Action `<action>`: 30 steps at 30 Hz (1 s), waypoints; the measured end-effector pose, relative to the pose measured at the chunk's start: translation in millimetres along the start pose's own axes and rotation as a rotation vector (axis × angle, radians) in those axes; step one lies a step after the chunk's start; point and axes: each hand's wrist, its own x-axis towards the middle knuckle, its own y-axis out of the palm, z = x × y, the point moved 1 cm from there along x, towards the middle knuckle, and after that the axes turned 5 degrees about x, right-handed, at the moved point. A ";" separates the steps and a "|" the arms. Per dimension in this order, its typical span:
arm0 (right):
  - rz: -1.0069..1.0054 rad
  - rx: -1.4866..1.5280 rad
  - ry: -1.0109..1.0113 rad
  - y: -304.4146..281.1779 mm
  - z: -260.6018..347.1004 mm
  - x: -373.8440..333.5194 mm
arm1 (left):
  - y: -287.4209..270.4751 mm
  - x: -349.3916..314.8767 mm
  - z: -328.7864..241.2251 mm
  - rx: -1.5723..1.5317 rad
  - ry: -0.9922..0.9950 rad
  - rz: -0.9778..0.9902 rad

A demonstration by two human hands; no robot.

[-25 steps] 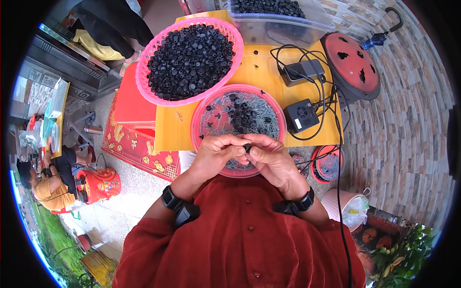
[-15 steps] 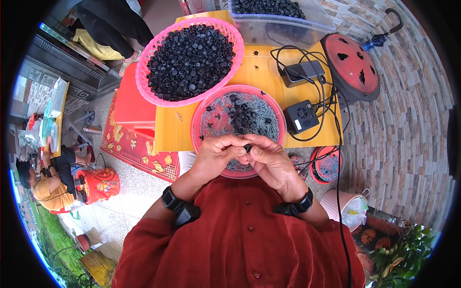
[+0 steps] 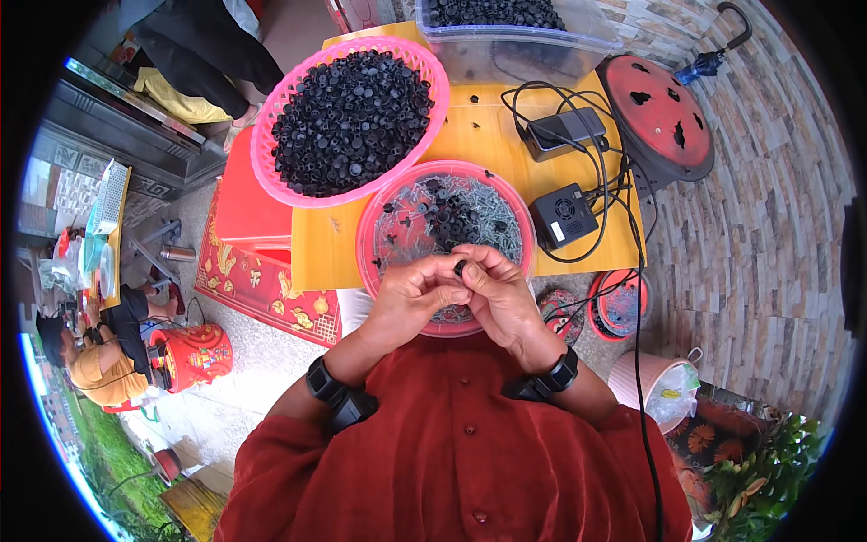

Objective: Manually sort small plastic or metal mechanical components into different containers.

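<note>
Over the near half of a pink basin, my two hands meet at the fingertips. My right hand pinches a small black plastic cap between thumb and fingers. Beside it my left hand is closed, its fingertips against the cap; whatever else may lie in them is hidden. Loose grey screws and a heap of black caps lie in the basin. Behind it to the left, a pink slotted basket is heaped with similar black caps.
The yellow table also bears two black boxes with tangled cables and a clear plastic bin of black parts. A red stool stands left. A pink bucket is at lower right. Another person sits far left.
My hands have shifted slightly, and the right fingers have lifted and turned around the black cap. My left thumb has moved away from the cap. The whole view has shifted a little.
</note>
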 end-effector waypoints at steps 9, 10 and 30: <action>-0.137 -0.273 -0.097 -9.3 19.2 -0.8 | -24.8 114.2 -51.9 -0.413 -0.128 -0.069; -0.116 -0.395 -0.070 -12.7 16.2 -2.3 | -31.1 134.0 -59.9 -0.406 -0.095 -0.095; -0.155 -1.687 -0.586 -0.6 45.0 1.7 | -35.1 167.5 -100.7 0.209 -0.003 0.072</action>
